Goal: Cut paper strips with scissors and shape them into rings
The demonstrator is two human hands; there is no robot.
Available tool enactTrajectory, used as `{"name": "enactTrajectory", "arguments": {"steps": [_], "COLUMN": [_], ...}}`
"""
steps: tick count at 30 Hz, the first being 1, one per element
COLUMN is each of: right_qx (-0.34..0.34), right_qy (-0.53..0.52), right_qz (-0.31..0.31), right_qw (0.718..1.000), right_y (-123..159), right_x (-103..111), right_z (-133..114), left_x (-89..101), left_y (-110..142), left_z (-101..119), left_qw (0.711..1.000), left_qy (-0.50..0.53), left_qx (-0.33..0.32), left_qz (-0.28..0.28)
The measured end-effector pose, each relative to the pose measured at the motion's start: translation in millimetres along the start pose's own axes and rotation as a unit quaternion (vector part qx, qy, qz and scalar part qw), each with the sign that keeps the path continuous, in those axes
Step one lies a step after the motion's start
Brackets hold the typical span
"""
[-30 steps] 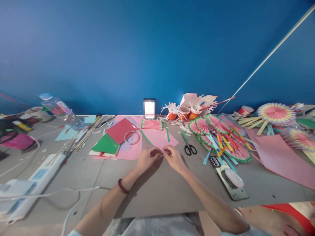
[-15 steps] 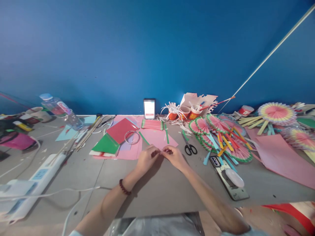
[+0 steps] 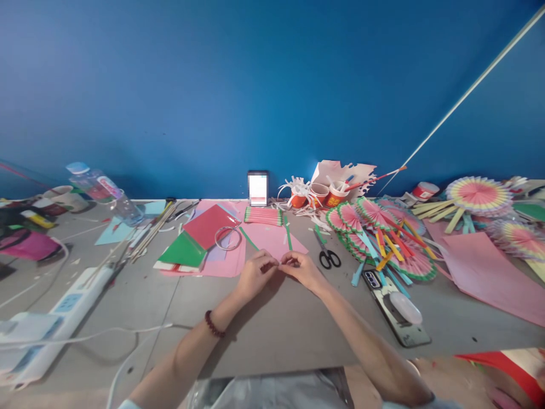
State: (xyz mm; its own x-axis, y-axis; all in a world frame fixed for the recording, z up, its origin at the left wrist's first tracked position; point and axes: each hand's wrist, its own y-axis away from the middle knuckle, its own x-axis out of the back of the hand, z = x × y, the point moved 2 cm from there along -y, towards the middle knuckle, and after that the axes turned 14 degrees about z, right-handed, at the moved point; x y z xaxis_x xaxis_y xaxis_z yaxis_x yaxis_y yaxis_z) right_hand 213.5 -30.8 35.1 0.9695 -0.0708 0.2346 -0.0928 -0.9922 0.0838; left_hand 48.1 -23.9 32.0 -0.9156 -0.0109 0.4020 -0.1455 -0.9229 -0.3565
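Slightly rightward since a second ago, the right hand [image 3: 304, 271] has eased; the left hand [image 3: 256, 275] barely moved. Their fingertips meet or nearly meet; whether they pinch anything, I cannot tell from here. Just beyond lies a light pink paper sheet [image 3: 272, 238], two thin green paper strips [image 3: 288, 233] at least partly on it. I count one pair of black-handled metal scissors [image 3: 327, 251] beside the right hand. Grey tabletop [image 3: 272, 335] stretches back to its near edge.

A pink sheet [image 3: 279, 237] lies flat mid-scene, its near edge partly hidden. One narrow green strip [image 3: 249, 238] slants along its left side; another [image 3: 288, 234] crosses its right part. Pleated pink paper [image 3: 263, 216], green-edged, lies at the far side.
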Motion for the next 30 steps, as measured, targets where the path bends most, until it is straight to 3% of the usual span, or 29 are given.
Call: {"name": "enactTrajectory", "arguments": {"steps": [5, 17, 30], "right_qx": [-0.014, -0.069, 0.016], "right_qy": [-0.014, -0.038, -0.029], "right_qz": [0.009, -0.014, 0.017], "right_qw": [1.000, 0.997, 0.999], "right_y": [0.9, -0.1, -0.9], "right_x": [-1.4, -3.9, -2.4], "right_z": [-0.9, 2.9, 1.4], "left_x": [0.3, 1.2, 4.7], "left_y": [0.4, -0.8, -3.4], "left_z": [-0.3, 0.5, 4.4], "left_qw": [1.000, 1.000, 1.000], "left_qy": [-0.014, -0.005, 0.009], "left_qx": [0.003, -0.008, 0.018], "left_qz": [0.014, -0.020, 0.020]}}
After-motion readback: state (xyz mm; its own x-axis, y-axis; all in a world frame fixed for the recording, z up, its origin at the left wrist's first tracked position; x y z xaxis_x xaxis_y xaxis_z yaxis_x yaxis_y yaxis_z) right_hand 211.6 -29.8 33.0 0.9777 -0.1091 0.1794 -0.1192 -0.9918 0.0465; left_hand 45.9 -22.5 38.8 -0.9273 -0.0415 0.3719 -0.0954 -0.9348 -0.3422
